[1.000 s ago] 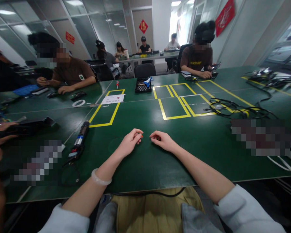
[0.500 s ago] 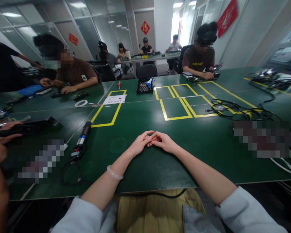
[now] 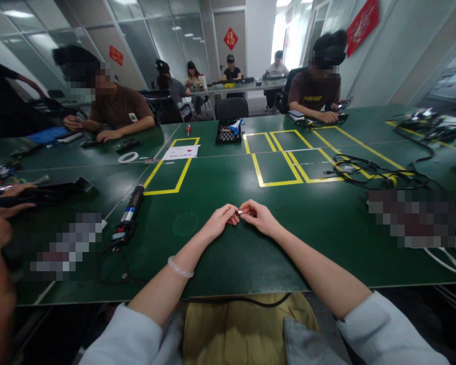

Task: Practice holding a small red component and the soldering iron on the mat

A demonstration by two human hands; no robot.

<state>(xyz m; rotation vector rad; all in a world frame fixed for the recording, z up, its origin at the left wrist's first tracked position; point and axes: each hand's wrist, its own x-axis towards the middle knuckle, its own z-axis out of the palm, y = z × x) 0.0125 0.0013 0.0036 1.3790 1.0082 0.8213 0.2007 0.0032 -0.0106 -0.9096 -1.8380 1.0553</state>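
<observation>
Over the green table, my left hand (image 3: 225, 219) and my right hand (image 3: 259, 217) meet fingertip to fingertip. A tiny white-and-dark piece (image 3: 239, 212) shows between them, too small to name. The thumb and fingers of my right hand pinch it from the right. Those of my left hand are closed against its left side, the lower fingers curled under. A pale bracelet (image 3: 180, 267) circles my left wrist.
To the left lie a black cylindrical device (image 3: 129, 213) with a cable and a white tape ring (image 3: 128, 157). A black tray (image 3: 228, 133) stands ahead, beyond yellow-taped outlines. Black cables (image 3: 365, 170) lie at right. A co-worker's hand (image 3: 11, 203) is at far left.
My hands have drawn slightly apart at the fingertips. The piece between them now shows white, where an orange-red bit showed before. The view has shifted slightly.
</observation>
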